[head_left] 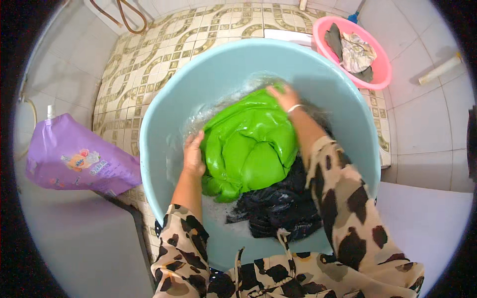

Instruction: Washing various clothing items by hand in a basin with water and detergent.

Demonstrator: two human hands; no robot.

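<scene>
A wet, bright green cloth (253, 149) lies bunched and puffed up in the water of a large light blue tub (164, 109). At its left edge, my left hand (194, 155) grips the cloth from the side, its fingers partly hidden. My right hand (286, 99), with a white band at the wrist, touches the far right edge of the cloth. Motion blurs its fingers, so I cannot make out their grip. Below the green cloth, a soaked black cloth (283, 208) sits in the tub, partly covered. Thin suds float around both.
A purple spouted pouch (79, 159) stands left of the tub, beside a grey panel (99, 238). At the far right, a pink basin (380, 74) holds several dark and pale cloths (357, 52). A brown hose (131, 22) hangs at the far left, above patterned floor tiles (174, 54).
</scene>
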